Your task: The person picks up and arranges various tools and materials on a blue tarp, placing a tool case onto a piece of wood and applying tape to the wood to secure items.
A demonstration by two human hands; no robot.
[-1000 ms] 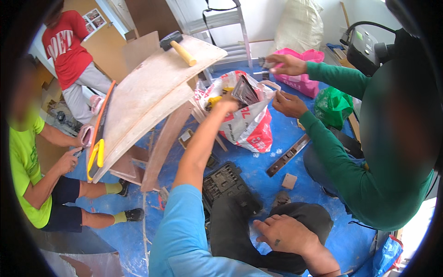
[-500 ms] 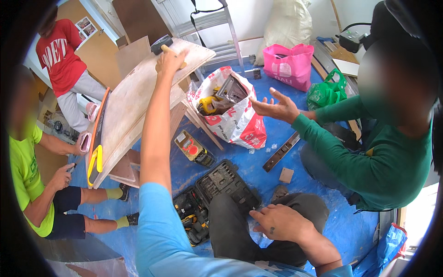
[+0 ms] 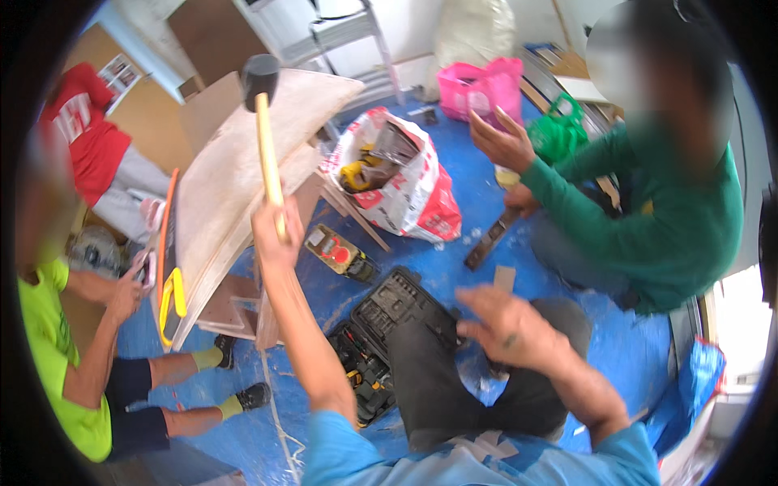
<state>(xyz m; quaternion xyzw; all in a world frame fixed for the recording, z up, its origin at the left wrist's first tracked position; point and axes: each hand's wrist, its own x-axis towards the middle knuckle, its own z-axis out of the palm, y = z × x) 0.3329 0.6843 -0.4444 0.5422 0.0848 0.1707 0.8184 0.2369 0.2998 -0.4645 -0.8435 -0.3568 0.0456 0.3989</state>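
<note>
My left hand [image 3: 278,235] grips the wooden handle of a rubber mallet [image 3: 266,138], its black head raised upright. Behind the mallet lies a broad, pale plywood panel [image 3: 231,154] with a curved edge, propped up off the floor. My right hand [image 3: 515,328], somewhat blurred, hovers above my lap with its fingers apart and nothing visible in it. An orange strip [image 3: 168,235] and a yellow-handled tool [image 3: 172,296] are at the panel's left edge. Beside them, a person in a lime shirt [image 3: 53,324] holds a small pinkish object [image 3: 146,269].
An open drill case [image 3: 405,312] lies by my knee, near a clear-sided box [image 3: 340,251]. Beyond stands a white-and-red bag [image 3: 421,190] of tools. At right sits a person in green [image 3: 640,219], one hand at a level [image 3: 490,241]. A stepladder [image 3: 344,36] stands behind.
My left hand has lifted the mallet off the panel and drawn it nearer, turning it head-up. My right hand has risen from my knee. The person in green now reaches to the level.
</note>
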